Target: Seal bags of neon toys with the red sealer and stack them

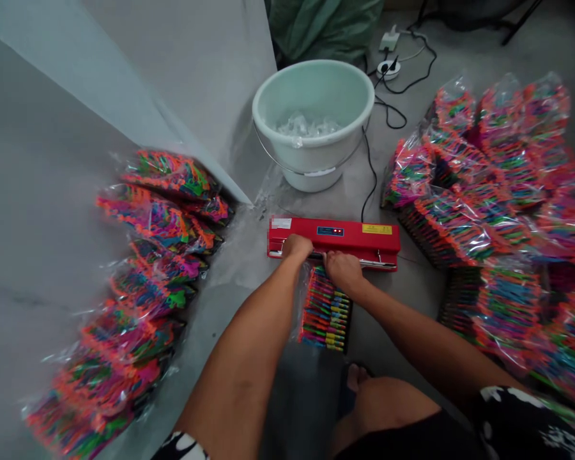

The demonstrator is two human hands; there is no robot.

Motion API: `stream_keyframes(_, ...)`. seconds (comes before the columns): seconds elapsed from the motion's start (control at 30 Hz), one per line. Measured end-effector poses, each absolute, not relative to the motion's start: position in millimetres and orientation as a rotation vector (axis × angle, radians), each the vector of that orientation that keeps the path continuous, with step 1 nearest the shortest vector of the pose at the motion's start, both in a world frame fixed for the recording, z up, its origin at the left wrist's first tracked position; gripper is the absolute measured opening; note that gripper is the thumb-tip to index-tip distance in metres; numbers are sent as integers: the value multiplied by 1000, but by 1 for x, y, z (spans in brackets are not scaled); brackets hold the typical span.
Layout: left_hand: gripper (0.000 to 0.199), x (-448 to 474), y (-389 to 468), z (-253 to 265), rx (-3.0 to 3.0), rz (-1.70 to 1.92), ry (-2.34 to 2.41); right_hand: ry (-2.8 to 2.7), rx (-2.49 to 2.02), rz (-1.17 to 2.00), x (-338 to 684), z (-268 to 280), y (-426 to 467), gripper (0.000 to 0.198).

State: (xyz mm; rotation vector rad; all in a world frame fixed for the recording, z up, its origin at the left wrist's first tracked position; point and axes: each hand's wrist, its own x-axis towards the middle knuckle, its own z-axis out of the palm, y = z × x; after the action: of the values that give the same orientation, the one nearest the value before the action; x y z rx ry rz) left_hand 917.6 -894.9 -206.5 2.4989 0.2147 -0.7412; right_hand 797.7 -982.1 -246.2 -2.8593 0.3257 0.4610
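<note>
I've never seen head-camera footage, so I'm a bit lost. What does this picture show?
It's one view from a camera on a person's head, looking down along their bare arms. Their left hand and right hand are at the front of a long red machine on the floor; their exact grip is hard to see. A bundle of colourful sticks lies just before it. Behind stands a pale bucket containing crumpled clear plastic. More bundles, in clear plastic, sit at left and right.
</note>
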Motion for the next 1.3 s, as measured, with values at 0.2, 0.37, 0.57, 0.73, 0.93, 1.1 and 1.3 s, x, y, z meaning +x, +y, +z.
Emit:
stream_keyframes(0.2,26,904,-972,-128,1666,-1095,47,291,-2817,457,797,-243,-984,43)
stream_keyframes(0.37,24,975,-998,-46,1628,-622,-187,498,-2663,20,742,-252,-989,39)
stream_keyframes(0.57,25,1097,-999,-12,2057,100,-417,906,-1966,-4,640,-321,-956,64)
stream_keyframes(0.73,25,1113,-991,-45,2707,95,-418,820,-1637,366,623,-347,-947,62)
stream_keyframes(0.93,38,1008,-876,-87,2591,250,-947,837,-1729,511,618,-319,-965,51)
stream_keyframes(1.1,32,851,-661,-118,2568,-720,-787,601,-1697,535,630,-320,-955,32)
stream_keyframes(1.3,112,667,-489,-130,2181,-1401,41,39,-1684,683,708,-260,-856,45)
